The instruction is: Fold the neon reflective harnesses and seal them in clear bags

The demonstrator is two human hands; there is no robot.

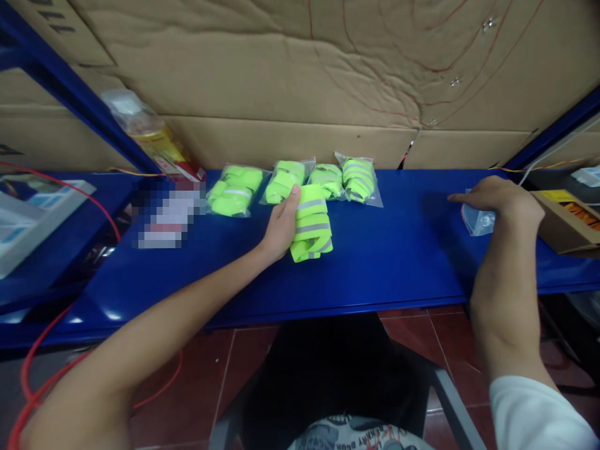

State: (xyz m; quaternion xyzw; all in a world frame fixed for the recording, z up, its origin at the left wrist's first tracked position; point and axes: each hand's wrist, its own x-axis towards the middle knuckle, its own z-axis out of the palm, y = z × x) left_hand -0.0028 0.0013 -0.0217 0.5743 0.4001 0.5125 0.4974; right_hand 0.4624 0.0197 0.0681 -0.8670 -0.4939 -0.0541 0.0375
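My left hand (281, 228) is closed on a folded neon-yellow reflective strap (311, 224) with grey stripes, holding it above the blue table, thumb on its near face. Behind it stand clear bags with similar yellow straps: one bag (235, 190) at the left, another (287, 178) beside it, and one (360, 179) at the right end. My right hand (504, 197) is bent at the wrist, a finger stretched out to the left. Its other fingers are mostly hidden. Just under it lies a clear plastic bag (479, 220); whether they touch I cannot tell.
An open cardboard box (569, 222) with orange packets sits at the right. A plastic bottle (150, 134) with a yellow and red label stands at the back left. A cardboard wall (281, 75) closes off the back. Red cable (30, 375) loops at the left edge.
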